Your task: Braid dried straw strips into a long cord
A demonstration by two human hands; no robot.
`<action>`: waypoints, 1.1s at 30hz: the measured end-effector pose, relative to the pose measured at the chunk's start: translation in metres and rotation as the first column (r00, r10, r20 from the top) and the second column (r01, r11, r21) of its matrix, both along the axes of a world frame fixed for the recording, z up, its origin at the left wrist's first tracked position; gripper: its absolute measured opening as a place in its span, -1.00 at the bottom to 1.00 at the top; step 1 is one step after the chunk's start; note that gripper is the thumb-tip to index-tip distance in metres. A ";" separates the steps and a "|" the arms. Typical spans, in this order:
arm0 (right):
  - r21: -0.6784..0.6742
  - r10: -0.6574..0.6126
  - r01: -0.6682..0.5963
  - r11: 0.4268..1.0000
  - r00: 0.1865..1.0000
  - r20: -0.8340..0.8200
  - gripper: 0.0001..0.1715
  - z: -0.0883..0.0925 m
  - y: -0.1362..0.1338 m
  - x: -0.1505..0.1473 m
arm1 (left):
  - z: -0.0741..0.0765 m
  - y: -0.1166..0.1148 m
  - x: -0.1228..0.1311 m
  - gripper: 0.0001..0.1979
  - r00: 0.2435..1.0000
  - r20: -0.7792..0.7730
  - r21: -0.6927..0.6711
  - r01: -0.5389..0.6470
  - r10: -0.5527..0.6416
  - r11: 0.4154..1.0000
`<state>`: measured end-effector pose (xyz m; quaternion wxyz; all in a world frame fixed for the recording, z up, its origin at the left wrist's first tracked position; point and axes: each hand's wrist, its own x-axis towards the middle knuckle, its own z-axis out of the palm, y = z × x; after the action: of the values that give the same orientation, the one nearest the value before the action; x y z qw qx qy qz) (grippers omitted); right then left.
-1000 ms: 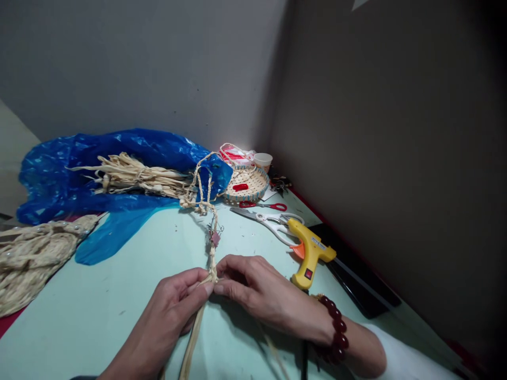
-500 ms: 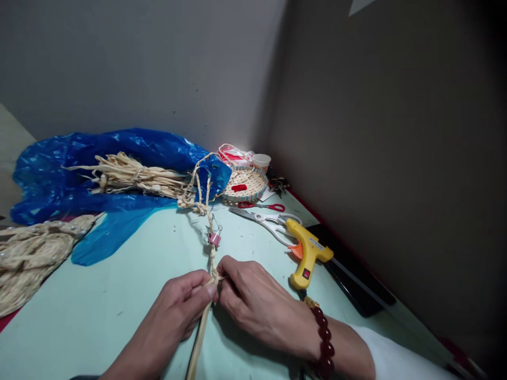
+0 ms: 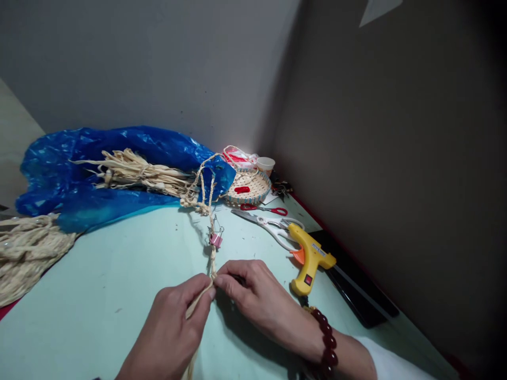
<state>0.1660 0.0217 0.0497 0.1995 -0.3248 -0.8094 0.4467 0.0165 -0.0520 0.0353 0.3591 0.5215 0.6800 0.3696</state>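
Label [image 3: 318,250] on glue gun [image 3: 312,259] is illegible; left hand [image 3: 171,317] and right hand [image 3: 264,303] pinch fibre braid [image 3: 213,259].

No text can be read; the label [image 3: 319,249] on the yellow glue gun [image 3: 308,261], beyond the right hand [image 3: 259,298], is too small.

A narrow, straw-coloured braid [image 3: 213,255] is gripped by a pink binder clip [image 3: 216,241] and plaited just below it. Farther below the clip, unplaited strands [image 3: 199,299] are seen.
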 end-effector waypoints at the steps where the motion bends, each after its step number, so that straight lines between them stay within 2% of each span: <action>1: -0.015 -0.013 0.012 1.000 1.000 -0.005 -0.69 -0.003 0.000 -0.001 | -0.002 -0.001 0.001 -0.79 0.997 -0.079 0.020 0.019 -0.017 1.000; 3: -0.039 -0.034 0.034 0.999 0.999 -0.006 -0.72 -0.008 0.000 -0.003 | -0.004 -0.004 0.002 -0.76 0.975 -0.217 0.050 0.057 -0.045 0.997; 5: -0.013 -0.056 0.057 0.998 0.998 0.009 -0.73 -0.010 -0.002 -0.004 | -0.004 -0.008 0.004 -0.72 0.963 -0.268 0.083 0.028 -0.005 0.996; 9: 0.146 -0.094 0.082 0.986 0.992 0.080 -0.74 -0.004 -0.011 -0.004 | 0.003 -0.013 0.008 -0.70 0.943 -0.332 0.077 0.018 0.008 0.997; 11: 0.176 -0.091 0.073 0.982 0.991 0.096 -0.73 -0.001 -0.014 -0.004 | 0.003 -0.016 0.010 -0.72 0.923 -0.384 0.077 0.068 -0.034 0.995; 14: 0.110 -0.077 0.068 0.992 0.994 0.083 -0.63 0.000 -0.014 -0.004 | -0.008 -0.020 0.014 -0.76 0.862 -0.497 0.093 0.169 -0.101 0.981; 16: 0.026 -0.061 0.060 0.998 0.998 0.029 -0.58 -0.002 -0.012 -0.004 | -0.020 -0.024 0.014 -0.79 0.792 -0.597 0.142 0.262 -0.129 0.955; 18: -0.058 -0.032 0.030 0.998 0.999 -0.030 -0.57 -0.003 -0.009 -0.004 | -0.033 -0.027 0.013 -0.74 0.676 -0.729 0.200 0.363 -0.109 0.910; 21: -0.132 0.007 -0.017 0.991 0.997 -0.074 -0.58 -0.004 -0.006 -0.003 | -0.046 -0.029 0.013 -0.60 0.468 -0.877 0.151 0.477 -0.105 0.866; 23: -0.157 0.014 -0.028 0.987 0.996 -0.090 -0.60 -0.004 -0.005 -0.002 | -0.047 -0.029 0.016 -0.57 0.403 -0.910 0.123 0.483 -0.095 0.867; 24: -0.171 0.014 -0.030 0.985 0.995 -0.097 -0.62 -0.005 -0.005 -0.002 | -0.046 -0.029 0.018 -0.59 0.410 -0.907 0.127 0.482 -0.095 0.867; 25: -0.187 0.012 -0.031 0.982 0.995 -0.102 -0.64 -0.006 -0.005 -0.002 | -0.043 -0.029 0.019 -0.63 0.449 -0.888 0.140 0.476 -0.103 0.868; 27: -0.207 0.000 -0.019 0.978 0.995 -0.095 -0.67 -0.007 -0.005 -0.001 | -0.032 -0.028 0.020 -0.74 0.604 -0.785 0.172 0.430 -0.140 0.886; 29: -0.199 -0.030 0.012 0.980 0.996 -0.087 -0.68 -0.008 -0.004 0.000 | -0.016 -0.025 0.016 -0.64 0.792 -0.594 0.185 0.307 -0.143 0.934; 30: -0.190 -0.046 0.029 0.981 0.995 -0.086 -0.68 -0.009 -0.004 0.000 | -0.008 -0.022 0.013 -0.60 0.868 -0.486 0.176 0.211 -0.101 0.962; 32: -0.192 -0.064 0.042 0.980 0.992 -0.110 -0.69 -0.008 -0.004 0.000 | 0.006 -0.014 0.004 -0.71 0.953 -0.303 0.123 0.008 0.030 0.992; 33: -0.211 -0.051 0.021 0.977 0.989 -0.138 -0.68 -0.007 -0.004 0.000 | 0.010 -0.010 0.001 -0.78 0.979 -0.198 0.076 -0.031 0.045 0.997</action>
<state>0.1660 0.0175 0.0425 0.2297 -0.3259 -0.7357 0.5475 0.0176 -0.0619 0.0448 0.2627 0.5556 0.7087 0.3466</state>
